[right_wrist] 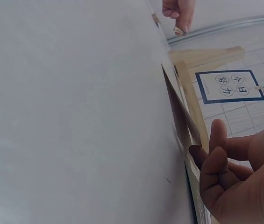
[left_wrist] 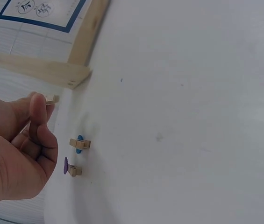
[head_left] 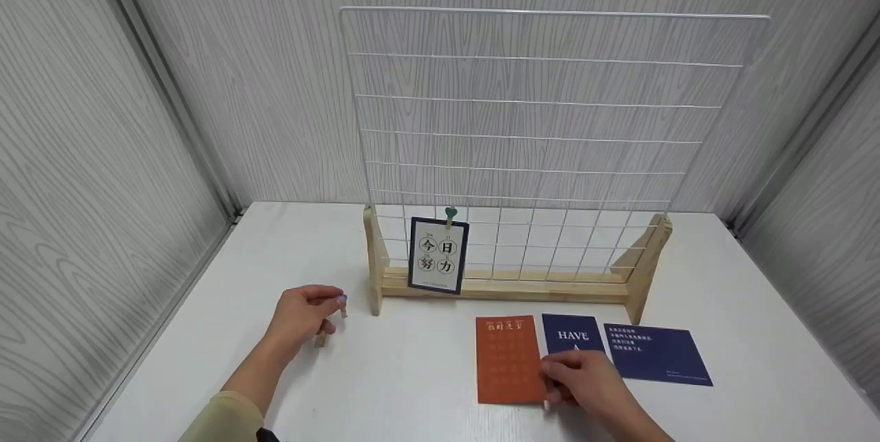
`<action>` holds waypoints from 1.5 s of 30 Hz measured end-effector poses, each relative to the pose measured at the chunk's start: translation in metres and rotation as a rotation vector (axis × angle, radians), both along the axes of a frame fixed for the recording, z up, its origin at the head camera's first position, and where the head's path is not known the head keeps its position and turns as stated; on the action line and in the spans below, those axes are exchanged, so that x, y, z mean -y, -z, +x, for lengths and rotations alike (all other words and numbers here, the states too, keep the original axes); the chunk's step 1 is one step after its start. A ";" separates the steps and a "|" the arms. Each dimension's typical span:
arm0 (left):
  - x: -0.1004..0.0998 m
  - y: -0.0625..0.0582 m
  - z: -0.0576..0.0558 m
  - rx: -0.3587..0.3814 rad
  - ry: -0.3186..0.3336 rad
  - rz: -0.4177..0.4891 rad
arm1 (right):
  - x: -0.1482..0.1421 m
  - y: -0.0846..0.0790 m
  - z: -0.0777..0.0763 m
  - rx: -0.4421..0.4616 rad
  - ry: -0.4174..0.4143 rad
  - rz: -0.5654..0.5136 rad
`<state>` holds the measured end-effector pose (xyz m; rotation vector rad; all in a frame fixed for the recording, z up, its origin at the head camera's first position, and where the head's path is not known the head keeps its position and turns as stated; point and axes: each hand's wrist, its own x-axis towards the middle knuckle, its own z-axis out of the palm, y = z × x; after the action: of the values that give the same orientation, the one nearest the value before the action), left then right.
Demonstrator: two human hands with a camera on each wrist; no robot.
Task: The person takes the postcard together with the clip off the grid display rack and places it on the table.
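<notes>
Between thumb and forefinger, my left hand (head_left: pixel 302 315) pinches a small wooden clothespin (head_left: pixel 344 309) with a bluish top, above the white table. Two more clothespins, one with a blue piece (left_wrist: pixel 80 143) and one with a purple piece (left_wrist: pixel 66 165), lie below that hand in the left wrist view. My right hand (head_left: pixel 584 380) pinches the right edge of an orange card (head_left: pixel 509 359); the right wrist view shows this card (right_wrist: pixel 181 112) tilted up off the table. Partly covered by the right hand is a dark blue card (head_left: pixel 572 328) reading "HAVE A".
A white wire grid (head_left: pixel 529 105) stands upright in a wooden base (head_left: pixel 509 289). On its lower left hangs a blue-bordered white card (head_left: pixel 438 256), clipped by a clothespin with a green heart (head_left: pixel 451 212). Another dark blue card (head_left: pixel 656 352) lies at the right. Grey wood-grain panels surround the table.
</notes>
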<state>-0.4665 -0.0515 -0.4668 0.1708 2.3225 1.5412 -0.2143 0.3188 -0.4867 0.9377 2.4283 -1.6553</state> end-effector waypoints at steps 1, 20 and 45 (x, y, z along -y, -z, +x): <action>0.000 0.001 -0.001 0.000 0.002 -0.006 | 0.000 0.000 0.001 0.001 0.002 0.001; -0.016 0.013 -0.030 -0.013 0.051 -0.110 | -0.008 -0.014 0.017 -0.077 -0.018 -0.099; -0.023 0.003 -0.036 -0.061 0.087 -0.159 | -0.003 -0.018 0.012 -0.032 -0.002 -0.110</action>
<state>-0.5021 -0.0285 -0.4693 0.2787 2.4383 1.3207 -0.2026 0.3215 -0.4682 0.8994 2.3287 -1.7967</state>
